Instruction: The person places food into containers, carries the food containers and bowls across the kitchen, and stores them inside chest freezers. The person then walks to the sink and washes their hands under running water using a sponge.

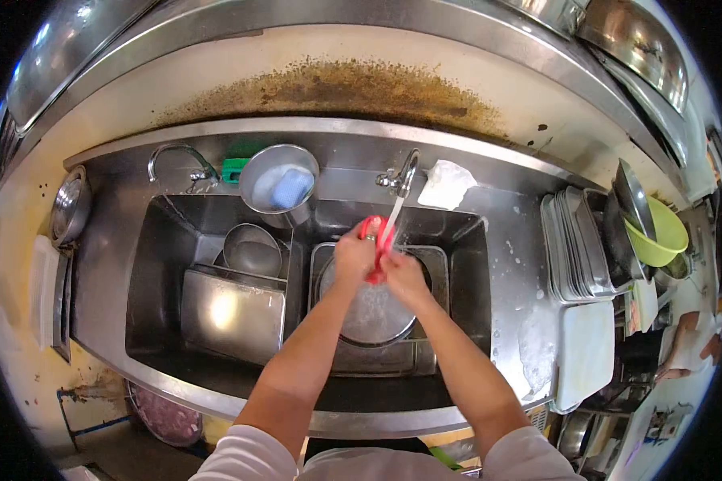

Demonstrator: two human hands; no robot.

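Water from the right faucet (pixel 409 170) runs onto a red looped object (pixel 375 276) in my hands; its exact kind is hard to make out. My left hand (pixel 354 255) is closed around its left side. From the right, my right hand (pixel 403 276) grips it with the fingers closed. Below both hands sits a round metal bowl (pixel 375 319) of cloudy water, inside the right sink basin (pixel 467 289). Part of the red object is hidden by my fingers and the stream.
The left basin holds a metal tray (pixel 233 313) and a round strainer (pixel 252 251). A metal pot (pixel 313 192) has a blue sponge (pixel 292 188) in it. Stacked trays (pixel 565 244), a white cutting board (pixel 587 353) and a green bowl (pixel 662 234) stand right. A person's arm (pixel 682 349) shows far right.
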